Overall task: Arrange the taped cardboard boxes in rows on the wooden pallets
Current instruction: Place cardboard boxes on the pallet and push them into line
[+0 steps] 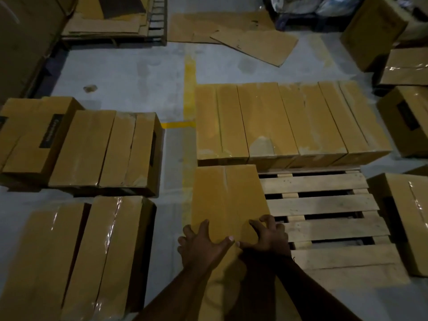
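A taped cardboard box [228,198] lies on the left end of the wooden pallet [324,205], its far end against a finished row of boxes [289,121] that fills the pallet's far side. My left hand [203,242] presses flat on the box's near left corner, fingers spread. My right hand [269,235] rests on the box's near right edge with fingers curled and splayed. Neither hand wraps around the box. Bare slats show to the right of the box.
Taped boxes stand on the floor at left [102,149] and near left [76,256], and more at the right [403,218] beside the pallet. Flat cardboard sheets [252,45] lie on the grey floor beyond. A yellow floor line [190,89] runs along the pallet's left side.
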The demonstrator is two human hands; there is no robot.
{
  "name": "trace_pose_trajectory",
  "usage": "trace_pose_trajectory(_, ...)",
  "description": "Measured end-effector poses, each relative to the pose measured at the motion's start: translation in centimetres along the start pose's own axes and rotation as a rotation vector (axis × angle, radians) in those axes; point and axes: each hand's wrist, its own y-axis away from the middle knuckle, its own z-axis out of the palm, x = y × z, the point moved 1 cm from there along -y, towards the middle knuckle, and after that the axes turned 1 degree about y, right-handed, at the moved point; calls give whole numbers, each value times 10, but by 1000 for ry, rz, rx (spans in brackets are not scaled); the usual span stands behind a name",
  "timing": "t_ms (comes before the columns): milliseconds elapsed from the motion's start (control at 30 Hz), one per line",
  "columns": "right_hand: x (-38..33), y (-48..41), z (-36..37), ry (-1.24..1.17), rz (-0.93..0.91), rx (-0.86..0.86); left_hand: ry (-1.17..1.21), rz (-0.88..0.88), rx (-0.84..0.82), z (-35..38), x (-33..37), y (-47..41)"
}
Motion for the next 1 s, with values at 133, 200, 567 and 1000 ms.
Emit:
trace_pose_trajectory(133,6,-37,34,-51,10,30,-41,40,6,26,-13,-41)
trace_pose_trajectory(200,12,-55,48,-44,-4,65,-35,45,17,39,-14,-59)
trace_pose_trajectory(567,54,-150,115,-40,-149,169,31,141,106,128,-38,-148)
trace_pose_trajectory(1000,78,-156,165,-133,-148,-70,-146,154,-131,181,-73,-151)
